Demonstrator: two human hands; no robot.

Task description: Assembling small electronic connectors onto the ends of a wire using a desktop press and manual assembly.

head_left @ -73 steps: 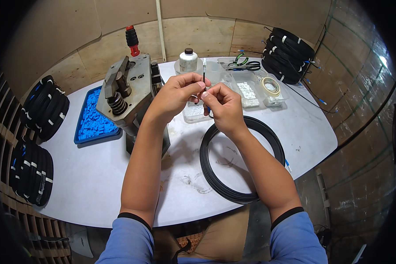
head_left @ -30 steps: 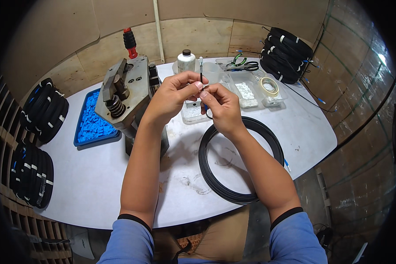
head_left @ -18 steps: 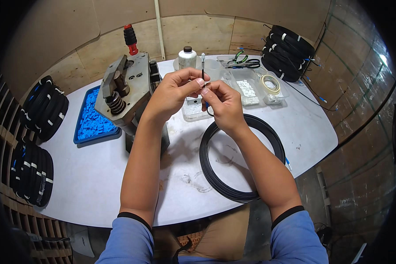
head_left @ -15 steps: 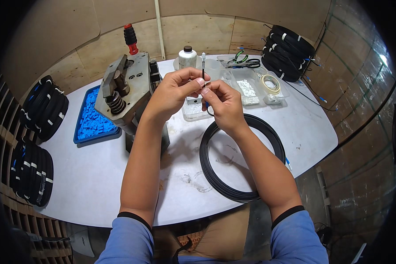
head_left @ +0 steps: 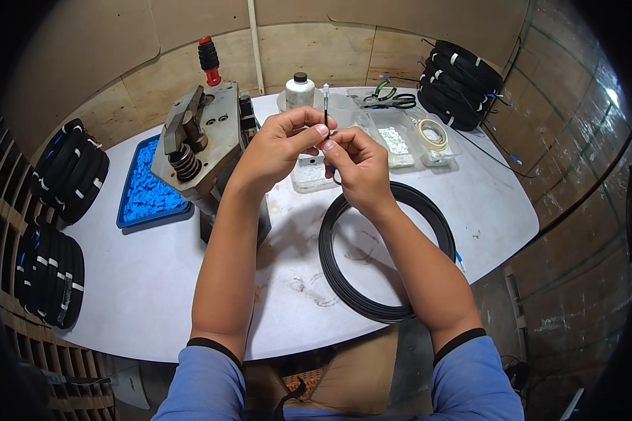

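Note:
Both hands meet above the far middle of the table, pinching a thin black cable (head_left: 326, 116). Its end stands upright above my fingers and carries a small clear-and-white connector (head_left: 326, 95). My left hand (head_left: 286, 144) grips the cable between thumb and index finger. Just below and to the right, my right hand (head_left: 358, 161) pinches the same cable, its fingers curled in. A bit of blue shows beside the right fingers, too small to make out. Under my right forearm lies a coil of black cable (head_left: 330, 259), flat on the table.
Left of my hands stands a metal press (head_left: 214, 126) beside a blue tray of small blue pieces (head_left: 147, 223). Beyond are a white bottle (head_left: 300, 95), green-handled pliers (head_left: 380, 91), a tape roll (head_left: 432, 135) and clear bins (head_left: 316, 184). Bundled black coils (head_left: 460, 84) flank the table.
Almost nothing differs. The upright cable end and the right fingers have shifted very slightly to the right; both hands keep their pinch.

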